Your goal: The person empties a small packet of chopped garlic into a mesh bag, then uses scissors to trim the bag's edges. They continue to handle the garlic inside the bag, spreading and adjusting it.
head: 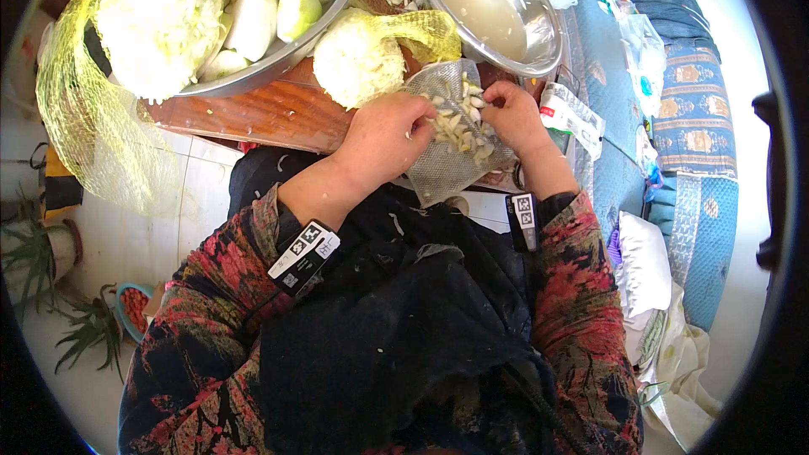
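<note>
A grey mesh cloth or bag [436, 170] lies over the table's front edge, its lower corner hanging down. Peeled garlic cloves [464, 129], some of them whitish and others yellowish, are heaped on it. My left hand [389, 133] rests at the mesh's left side with curled fingers beside the cloves; its fingertips are partly hidden. At the right side, my right hand [515, 115] has thumb and fingers bent together next to the cloves. Whether either hand pinches a clove or the mesh does not show clearly.
A large metal basin [284, 54] holds white-green radishes [253, 22] and a yellow net bag of pale shreds [164, 19]. A smaller net bag of shreds [357, 63] sits beside it. A steel bowl [537, 44] contains cloudy liquid. Plastic packaging [572, 114] lies right, near a blue sofa [607, 76].
</note>
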Motion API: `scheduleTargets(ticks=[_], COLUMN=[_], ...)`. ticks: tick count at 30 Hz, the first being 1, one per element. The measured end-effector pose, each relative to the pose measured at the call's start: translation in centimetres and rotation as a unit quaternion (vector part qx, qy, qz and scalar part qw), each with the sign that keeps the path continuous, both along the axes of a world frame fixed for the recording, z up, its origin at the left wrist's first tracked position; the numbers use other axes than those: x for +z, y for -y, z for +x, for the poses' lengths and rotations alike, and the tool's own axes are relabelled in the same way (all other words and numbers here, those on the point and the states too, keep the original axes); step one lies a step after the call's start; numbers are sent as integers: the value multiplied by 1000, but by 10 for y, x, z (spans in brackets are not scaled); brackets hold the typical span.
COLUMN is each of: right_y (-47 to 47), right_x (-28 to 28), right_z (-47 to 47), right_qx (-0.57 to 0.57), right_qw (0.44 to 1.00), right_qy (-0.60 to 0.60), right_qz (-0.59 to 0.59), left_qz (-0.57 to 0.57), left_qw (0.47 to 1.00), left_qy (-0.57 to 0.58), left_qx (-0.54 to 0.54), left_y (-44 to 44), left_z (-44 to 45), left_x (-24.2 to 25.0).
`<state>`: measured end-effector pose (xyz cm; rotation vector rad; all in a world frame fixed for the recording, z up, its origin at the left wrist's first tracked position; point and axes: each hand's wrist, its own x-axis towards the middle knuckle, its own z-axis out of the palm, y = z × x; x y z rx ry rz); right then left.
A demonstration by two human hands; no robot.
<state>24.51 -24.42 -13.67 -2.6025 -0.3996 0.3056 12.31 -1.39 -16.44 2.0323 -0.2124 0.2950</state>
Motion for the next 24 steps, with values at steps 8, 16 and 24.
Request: scheduleTargets(ticks=[8, 16, 24], right_y=[-12, -23, -13], right_x=[30, 44, 37], right_z=[-43, -67, -53], right_qx=[149, 210, 132], right_qw=[962, 951, 974], right_qy=[228, 217, 122], right_qz=[24, 71, 136], left_qz=[3, 5, 6], left_qw=[1000, 1000, 1000], left_qy=[2, 5, -20], left_qx=[1, -4, -6], left_y=[0, 0, -2], left_z=[0, 1, 1], left_x=[-1, -4, -2])
